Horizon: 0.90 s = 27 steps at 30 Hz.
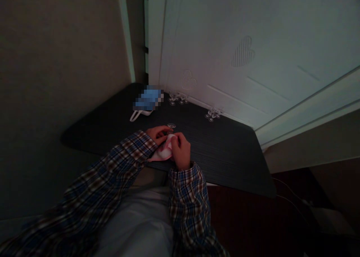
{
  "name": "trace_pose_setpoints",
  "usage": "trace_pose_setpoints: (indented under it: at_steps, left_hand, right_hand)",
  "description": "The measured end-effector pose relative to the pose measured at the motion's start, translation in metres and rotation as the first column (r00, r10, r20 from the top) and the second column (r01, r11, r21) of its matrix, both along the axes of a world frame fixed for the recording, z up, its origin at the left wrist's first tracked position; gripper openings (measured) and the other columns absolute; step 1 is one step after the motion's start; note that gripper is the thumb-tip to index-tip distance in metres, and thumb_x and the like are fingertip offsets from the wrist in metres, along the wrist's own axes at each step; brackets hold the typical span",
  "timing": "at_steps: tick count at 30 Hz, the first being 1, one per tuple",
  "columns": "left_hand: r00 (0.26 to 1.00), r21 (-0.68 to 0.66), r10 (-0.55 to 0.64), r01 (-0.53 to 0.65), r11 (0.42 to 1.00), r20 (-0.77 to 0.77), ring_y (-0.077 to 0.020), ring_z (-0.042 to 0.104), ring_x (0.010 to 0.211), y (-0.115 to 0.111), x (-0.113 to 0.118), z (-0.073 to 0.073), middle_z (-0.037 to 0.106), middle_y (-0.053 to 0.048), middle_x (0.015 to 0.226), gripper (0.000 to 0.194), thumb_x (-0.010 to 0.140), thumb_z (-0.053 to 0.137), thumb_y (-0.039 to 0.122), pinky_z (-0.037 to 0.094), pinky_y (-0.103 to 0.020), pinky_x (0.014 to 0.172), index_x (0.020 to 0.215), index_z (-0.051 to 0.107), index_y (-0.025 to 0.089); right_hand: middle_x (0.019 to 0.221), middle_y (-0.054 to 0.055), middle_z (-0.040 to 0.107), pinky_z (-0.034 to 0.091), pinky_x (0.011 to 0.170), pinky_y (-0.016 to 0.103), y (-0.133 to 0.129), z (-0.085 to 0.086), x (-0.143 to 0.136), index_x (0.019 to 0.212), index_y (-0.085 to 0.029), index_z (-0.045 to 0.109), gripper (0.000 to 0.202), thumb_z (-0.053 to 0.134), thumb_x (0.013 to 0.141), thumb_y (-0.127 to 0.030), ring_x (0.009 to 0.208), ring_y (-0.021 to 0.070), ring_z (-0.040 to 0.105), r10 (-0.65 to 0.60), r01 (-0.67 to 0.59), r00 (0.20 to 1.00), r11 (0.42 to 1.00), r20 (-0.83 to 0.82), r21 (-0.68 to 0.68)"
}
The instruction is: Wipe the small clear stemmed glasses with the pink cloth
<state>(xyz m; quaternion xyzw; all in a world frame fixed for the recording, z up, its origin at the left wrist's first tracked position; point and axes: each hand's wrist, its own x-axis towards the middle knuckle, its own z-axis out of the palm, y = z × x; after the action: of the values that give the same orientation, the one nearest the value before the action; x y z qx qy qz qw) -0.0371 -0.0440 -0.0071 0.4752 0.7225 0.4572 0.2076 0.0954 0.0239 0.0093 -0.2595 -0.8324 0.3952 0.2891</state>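
Observation:
My left hand (158, 133) is closed, its fingertips at the stem of a clear suction cup (171, 125) whose round face points away from me. In my right hand (182, 151) a pink and white cloth (164, 152) is pinched between thumb and fingers. The cloth lies bunched between both hands, low over the near edge of the dark table (222, 148). Its upper end comes close to the suction cup; whether they touch is hard to make out in the dim light.
Clear suction cups lie in two small groups, one at the back (177, 98) and another further right (213, 114). A phone with a blurred screen (148, 98) rests at the back left, a white loop strap (135, 116) beside it. A white panel with heart shapes (225, 62) borders the table.

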Motion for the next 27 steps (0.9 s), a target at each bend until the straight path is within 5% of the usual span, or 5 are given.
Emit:
trace_pose_setpoints:
  at_steps: [27]
  left_hand:
    - [1.000,-0.025,-0.015,0.015,1.000,-0.014,-0.0158,0.060,0.073,0.0010,-0.0032,-0.0037,0.061,-0.007,0.102,0.042,0.069,0.050,0.038,0.050,-0.027,0.065,0.105,0.053,0.016]
  right_hand:
    - [0.072,-0.002,0.056,0.035,0.061,0.020,0.0008,-0.0008,-0.0011,0.083,-0.020,0.054,0.024,0.032,0.083,-0.032,0.066,0.0097,0.050,-0.010,0.010,1.000,1.000,-0.003,-0.008]
